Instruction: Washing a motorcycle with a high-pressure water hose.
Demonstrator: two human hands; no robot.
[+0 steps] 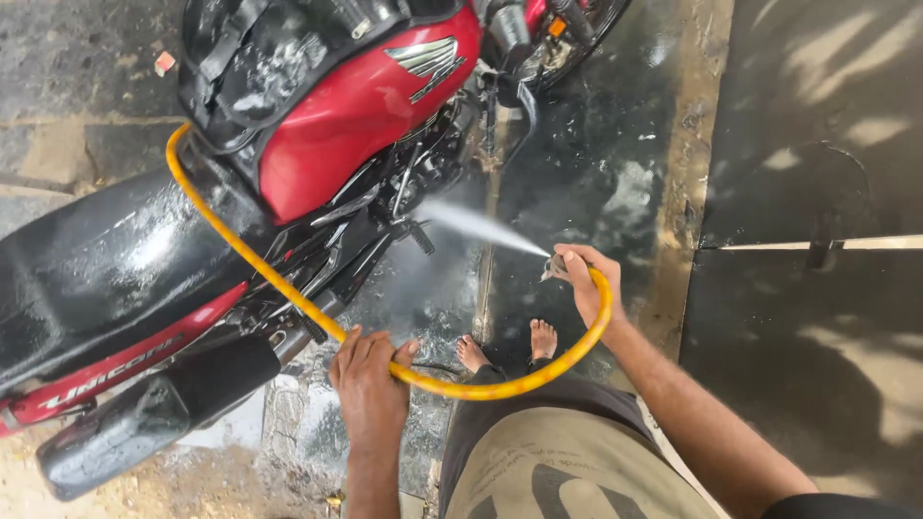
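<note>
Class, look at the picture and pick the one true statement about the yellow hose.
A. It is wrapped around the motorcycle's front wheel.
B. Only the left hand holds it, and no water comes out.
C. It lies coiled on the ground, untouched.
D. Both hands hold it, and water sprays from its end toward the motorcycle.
D: the left hand grips the yellow hose mid-length, the right hand holds its end, and the water spray shoots toward the motorcycle.
</note>
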